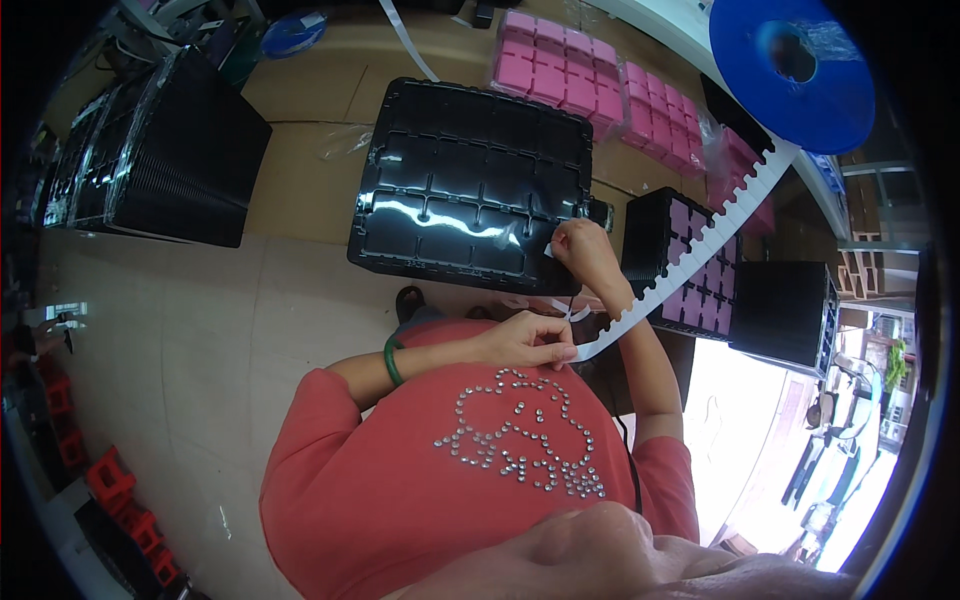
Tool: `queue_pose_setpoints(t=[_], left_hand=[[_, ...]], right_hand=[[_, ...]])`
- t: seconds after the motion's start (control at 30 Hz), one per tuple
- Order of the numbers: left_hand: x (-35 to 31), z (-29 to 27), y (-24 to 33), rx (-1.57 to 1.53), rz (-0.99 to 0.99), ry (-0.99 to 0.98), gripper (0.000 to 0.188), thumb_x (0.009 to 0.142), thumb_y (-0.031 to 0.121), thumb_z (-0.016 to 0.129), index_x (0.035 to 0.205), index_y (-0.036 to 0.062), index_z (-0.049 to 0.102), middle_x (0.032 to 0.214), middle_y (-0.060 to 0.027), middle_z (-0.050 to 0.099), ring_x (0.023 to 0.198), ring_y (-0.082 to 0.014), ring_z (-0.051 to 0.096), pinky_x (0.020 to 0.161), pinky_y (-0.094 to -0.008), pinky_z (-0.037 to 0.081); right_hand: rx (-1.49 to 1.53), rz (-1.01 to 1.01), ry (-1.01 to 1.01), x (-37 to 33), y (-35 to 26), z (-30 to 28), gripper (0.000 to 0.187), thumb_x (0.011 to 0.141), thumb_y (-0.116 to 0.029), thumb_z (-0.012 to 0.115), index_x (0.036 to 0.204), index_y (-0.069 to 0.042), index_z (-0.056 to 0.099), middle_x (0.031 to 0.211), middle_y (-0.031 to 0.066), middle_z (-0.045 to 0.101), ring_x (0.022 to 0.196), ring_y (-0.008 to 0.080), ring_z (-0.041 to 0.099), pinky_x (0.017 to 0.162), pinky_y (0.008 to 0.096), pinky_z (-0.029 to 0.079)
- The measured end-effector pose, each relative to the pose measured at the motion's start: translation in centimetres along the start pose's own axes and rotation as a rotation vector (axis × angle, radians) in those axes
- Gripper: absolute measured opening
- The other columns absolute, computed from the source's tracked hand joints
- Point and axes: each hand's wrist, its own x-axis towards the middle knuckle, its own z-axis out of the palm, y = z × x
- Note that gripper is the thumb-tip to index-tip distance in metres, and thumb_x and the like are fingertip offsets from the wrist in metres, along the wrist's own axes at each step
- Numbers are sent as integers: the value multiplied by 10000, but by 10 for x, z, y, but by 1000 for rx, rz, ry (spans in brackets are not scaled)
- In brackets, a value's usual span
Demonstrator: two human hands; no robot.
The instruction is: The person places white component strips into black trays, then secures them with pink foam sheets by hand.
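Note:
My left hand (532, 338), with a green bangle on its wrist, is closed near my belly. Its thumb and fingers pinch the end of a white strip with a notched edge (690, 262). That strip runs up to a large blue reel (830, 95) at the upper right. My right hand (586, 250) is closed at the right front corner of a shiny black tray (475, 185) with moulded compartments. A small white piece (549, 250) shows at its fingertips, against the tray's edge; most of the grip is hidden.
Tall stacks of black trays (185, 150) stand at the left. Pink foam blocks (560, 65) lie behind the tray. To the right are a black tray with pink inserts (695, 265) and another black stack (785, 310). Red stools (110, 478) stand at the lower left.

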Motion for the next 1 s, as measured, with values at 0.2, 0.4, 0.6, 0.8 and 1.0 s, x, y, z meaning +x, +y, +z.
queue_pose_setpoints(t=[0.2,0.4,0.6,0.8,1.0], left_hand=[[-16,-12,6,-11,-28,-8,244,985,228,608,865,16,604,786,-22,636,740,-71,598,680,-232,481],[-12,-7,4,6,19,1,234,986,215,605,865,14,606,772,-16,635,717,-67,596,675,-234,490],[-21,-6,6,-1,2,-14,225,986,213,605,874,18,604,796,-18,635,738,-72,601,686,-233,492],[-10,-2,5,-73,-61,84,217,996,210,590,874,31,603,806,-10,626,794,-76,574,765,-253,466],[-11,-8,-8,-99,-37,193,204,987,208,607,872,39,595,783,6,610,728,-46,556,694,-211,440]], right_hand=[[-213,-232,158,-11,-21,23,82,804,-71,661,822,4,635,821,141,612,841,308,600,740,402,508],[-117,-171,211,-18,-22,18,79,799,-78,671,801,-9,632,788,121,600,807,301,589,722,394,504],[68,-113,165,-19,-28,14,99,788,-95,697,846,-16,683,764,113,639,743,285,625,684,371,506],[753,473,156,-100,-13,-47,202,870,-156,684,845,44,691,726,19,649,632,79,582,581,255,459],[104,687,94,-242,42,-12,206,853,-173,722,899,25,690,749,-6,649,683,73,549,658,239,459]])
